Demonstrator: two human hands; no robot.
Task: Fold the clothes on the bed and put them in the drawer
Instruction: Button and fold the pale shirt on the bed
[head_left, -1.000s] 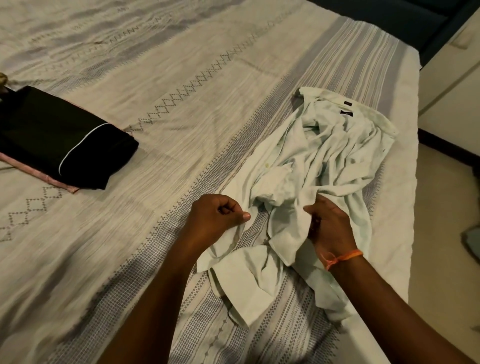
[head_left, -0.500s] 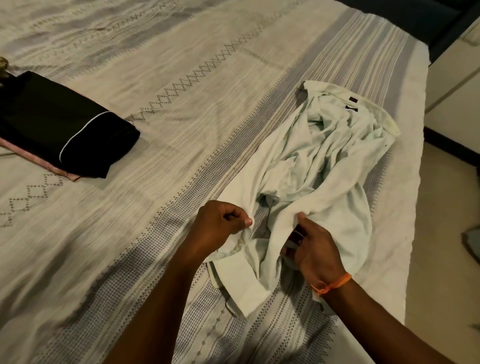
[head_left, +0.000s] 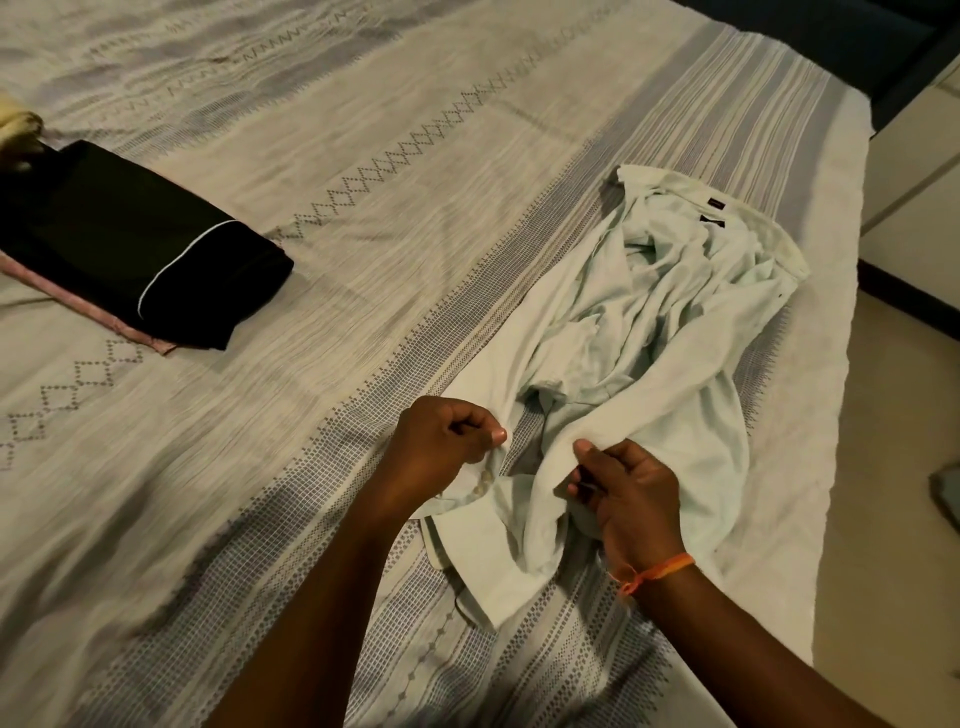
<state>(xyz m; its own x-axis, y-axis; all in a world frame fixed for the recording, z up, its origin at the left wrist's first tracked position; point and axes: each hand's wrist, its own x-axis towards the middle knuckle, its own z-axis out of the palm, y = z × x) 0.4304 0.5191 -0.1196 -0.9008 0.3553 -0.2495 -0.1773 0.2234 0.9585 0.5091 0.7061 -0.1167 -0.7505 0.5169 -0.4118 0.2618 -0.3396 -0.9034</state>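
The bed (head_left: 415, 156) carries a crumpled pale shirt (head_left: 649, 338) at three o'clock and folded black clothes (head_left: 130, 249) at nine o'clock.

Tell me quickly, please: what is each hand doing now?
Left hand: closed, pinching an edge of the pale shirt.
Right hand: closed, gripping a fold of the same shirt.

This is a bedroom in a home. A wide bed (head_left: 395, 218) fills most of the view, covered with a cream woven bedspread (head_left: 717, 98) with grey stripes and rows of diamond stitching. Clothes lie on it: a crumpled pale shirt (head_left: 649, 332) and a folded black garment (head_left: 130, 244). Beside the bed, beige tiled floor (head_left: 893, 519) meets a dark skirting strip (head_left: 909, 296).
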